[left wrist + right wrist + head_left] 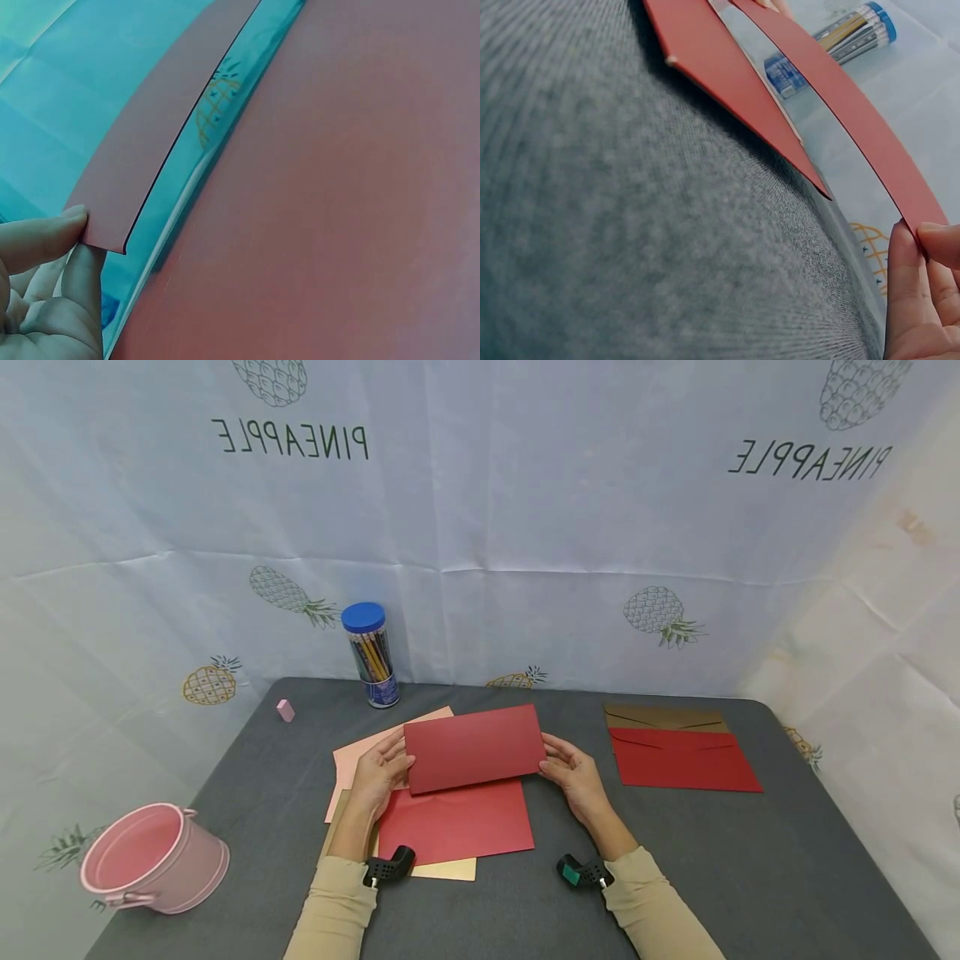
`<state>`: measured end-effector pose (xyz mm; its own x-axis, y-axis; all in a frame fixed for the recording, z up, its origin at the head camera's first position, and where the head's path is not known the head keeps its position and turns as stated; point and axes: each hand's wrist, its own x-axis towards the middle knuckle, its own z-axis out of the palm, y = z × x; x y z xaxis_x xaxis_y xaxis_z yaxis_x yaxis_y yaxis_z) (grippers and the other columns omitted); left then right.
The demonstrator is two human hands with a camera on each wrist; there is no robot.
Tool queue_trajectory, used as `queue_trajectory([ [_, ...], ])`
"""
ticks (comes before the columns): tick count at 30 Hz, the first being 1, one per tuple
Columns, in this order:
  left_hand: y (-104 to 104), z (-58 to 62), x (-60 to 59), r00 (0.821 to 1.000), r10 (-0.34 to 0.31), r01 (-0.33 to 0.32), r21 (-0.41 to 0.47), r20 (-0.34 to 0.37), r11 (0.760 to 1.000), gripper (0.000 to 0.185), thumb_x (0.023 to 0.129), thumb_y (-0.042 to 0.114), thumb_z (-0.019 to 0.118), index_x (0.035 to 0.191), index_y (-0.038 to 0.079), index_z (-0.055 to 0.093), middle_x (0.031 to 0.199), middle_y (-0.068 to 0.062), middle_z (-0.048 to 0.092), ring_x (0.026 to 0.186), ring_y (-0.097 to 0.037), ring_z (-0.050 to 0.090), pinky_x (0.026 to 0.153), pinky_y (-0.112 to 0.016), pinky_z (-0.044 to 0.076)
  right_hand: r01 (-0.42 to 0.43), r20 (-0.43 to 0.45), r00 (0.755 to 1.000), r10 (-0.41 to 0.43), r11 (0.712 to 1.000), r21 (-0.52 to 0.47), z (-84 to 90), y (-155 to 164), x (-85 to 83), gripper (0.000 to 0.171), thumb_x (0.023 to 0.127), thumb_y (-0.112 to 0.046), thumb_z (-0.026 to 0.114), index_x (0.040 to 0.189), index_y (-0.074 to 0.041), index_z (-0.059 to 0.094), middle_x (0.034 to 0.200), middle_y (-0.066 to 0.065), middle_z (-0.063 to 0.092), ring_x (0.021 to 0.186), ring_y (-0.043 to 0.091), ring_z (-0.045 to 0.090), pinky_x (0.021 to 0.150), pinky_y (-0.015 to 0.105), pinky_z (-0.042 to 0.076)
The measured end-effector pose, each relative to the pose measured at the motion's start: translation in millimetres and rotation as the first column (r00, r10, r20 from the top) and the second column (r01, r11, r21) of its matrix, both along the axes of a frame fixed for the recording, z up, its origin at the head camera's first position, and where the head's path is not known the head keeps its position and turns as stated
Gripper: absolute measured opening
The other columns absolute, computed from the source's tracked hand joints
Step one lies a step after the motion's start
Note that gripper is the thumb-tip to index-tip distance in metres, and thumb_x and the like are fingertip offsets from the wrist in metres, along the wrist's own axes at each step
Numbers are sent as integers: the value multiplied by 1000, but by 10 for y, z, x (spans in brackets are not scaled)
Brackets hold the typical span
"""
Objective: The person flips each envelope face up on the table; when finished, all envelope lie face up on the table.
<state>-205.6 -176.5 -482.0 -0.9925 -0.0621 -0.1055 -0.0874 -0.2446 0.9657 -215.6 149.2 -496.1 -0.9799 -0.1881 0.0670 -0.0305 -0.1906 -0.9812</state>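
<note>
Two hands hold one red envelope (474, 747) lifted just above the grey surface (712, 860) at the centre of the head view: the left hand (378, 772) pinches its left short edge, the right hand (573, 775) its right short edge. Below it lie a red sheet (457, 822), a pink sheet (352, 760) and a tan sheet (450, 868); a pencil jar (371, 653) stands behind, a pink bucket (153, 858) sits lower left. Left wrist view: thumb and fingers (45, 240) clamp the envelope's corner (150, 150) above the red sheet (337, 210). Right wrist view: fingertips (930, 247) pinch the envelope's edge (840, 97) at lower right, pencil jar (840, 41) at top.
</note>
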Motion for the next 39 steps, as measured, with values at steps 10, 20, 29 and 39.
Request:
queue_trajectory([
  [10, 48, 66, -8, 998, 5, -5, -4, -60, 1000, 58, 87, -11, 57, 141, 2, 42, 118, -3, 63, 97, -7, 65, 78, -22, 55, 56, -35, 998, -57, 998, -22, 87, 1, 0, 54, 87, 4, 62, 137, 8, 43, 112, 0, 62, 94, 4, 64, 76, 19, 55],
  [20, 420, 436, -86, 984, -76, 9, -375, -164, 927, 77, 94, 6, 57, 152, 2, 6, 159, -15, 6, 145, -32, 13, 115, -42, 22, 306, -242, 927, -286, 951, 49, 608, -119, 135, 42, 88, 0, 64, 129, 0, 56, 115, 6, 63, 98, 8, 60, 80, 15, 52],
  [29, 1251, 994, 384, 833, -324, 143, -392, -448, 909, 63, 97, 14, 55, 151, 10, 23, 156, -7, 25, 139, -26, 34, 107, -41, 36, 636, -791, 534, -300, 758, 142, 904, -448, 309, 35, 84, 8, 63, 118, -1, 66, 99, 17, 69, 85, 25, 67, 73, 11, 52],
  [39, 1395, 1070, 557, 807, -104, -60, -256, -581, 965, 65, 97, 7, 52, 152, 16, 20, 144, -21, 41, 122, -30, 54, 94, -36, 49, 570, -944, 328, 45, 787, 236, 960, -558, 406, 26, 96, -8, 54, 116, 3, 65, 111, 17, 64, 96, 28, 59, 75, 28, 50],
])
